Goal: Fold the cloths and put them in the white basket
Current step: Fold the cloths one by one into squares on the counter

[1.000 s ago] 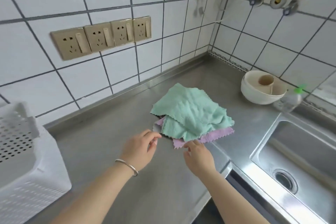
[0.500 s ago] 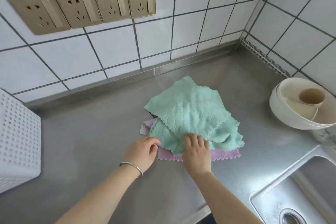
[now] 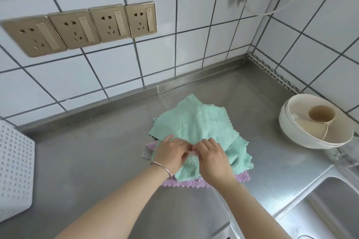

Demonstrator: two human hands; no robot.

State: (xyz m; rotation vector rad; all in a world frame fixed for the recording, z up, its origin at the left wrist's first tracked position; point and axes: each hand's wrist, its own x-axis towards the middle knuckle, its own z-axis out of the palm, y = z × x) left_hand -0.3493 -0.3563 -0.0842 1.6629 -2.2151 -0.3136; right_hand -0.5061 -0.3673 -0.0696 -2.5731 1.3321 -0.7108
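Mostly hidden: purple cloth point(image 3: 196, 184) under green cloths point(image 3: 196, 124) (grip unclear).

Left hand point(image 3: 171, 154) and right hand point(image 3: 212, 159) meet fingertip to fingertip, palms down, fingers curled.

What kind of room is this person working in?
Most likely a home kitchen. A stainless steel counter runs into a sink at the right, white tiled walls carry a row of power sockets, and a stack of bowls holding a cup sits in the corner.
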